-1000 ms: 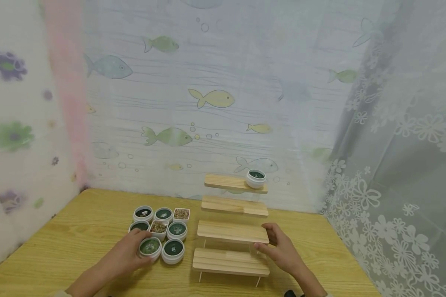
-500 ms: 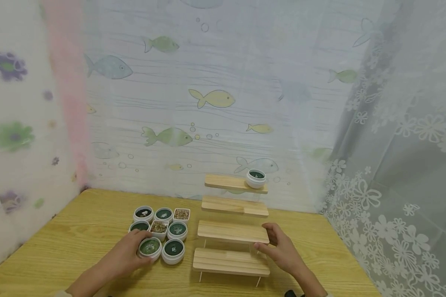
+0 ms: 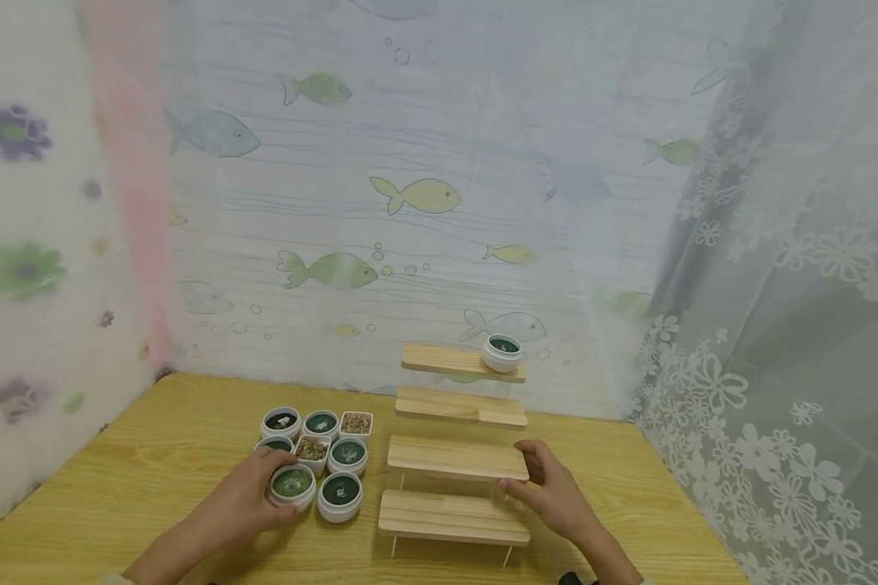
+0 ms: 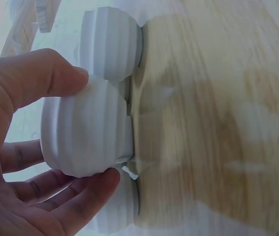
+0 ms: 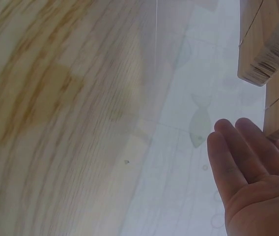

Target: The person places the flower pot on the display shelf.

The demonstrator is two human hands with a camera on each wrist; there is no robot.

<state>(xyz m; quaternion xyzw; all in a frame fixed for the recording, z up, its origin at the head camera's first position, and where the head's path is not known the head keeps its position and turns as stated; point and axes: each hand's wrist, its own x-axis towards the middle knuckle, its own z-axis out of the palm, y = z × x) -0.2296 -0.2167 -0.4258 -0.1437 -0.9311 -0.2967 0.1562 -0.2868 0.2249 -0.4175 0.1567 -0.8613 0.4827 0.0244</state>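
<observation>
My left hand point(image 3: 243, 497) grips a small round white pot point(image 3: 293, 483) with a green inside, at the front left of a group of pots. In the left wrist view the thumb lies on one side of this ribbed pot point(image 4: 88, 130) and fingertips on the other. My right hand point(image 3: 558, 493) is at the right end of a wooden tiered stand point(image 3: 457, 457), its thumb by the front edge of the second shelf from the bottom. The right wrist view shows fairly straight fingers point(image 5: 230, 164) beside the wood; contact is partly hidden.
Several more round pots, such as a dark green one point(image 3: 340, 494), and two square pots with gravel-like filling point(image 3: 356, 423) stand left of the stand. One round pot point(image 3: 502, 353) sits on the top shelf's right end. A fish-print curtain point(image 3: 336, 203) hangs behind the table point(image 3: 154, 455).
The green pot in my left hand has shifted slightly left and up, away from the dark green pot beside it. My right hand stays by the stand.
</observation>
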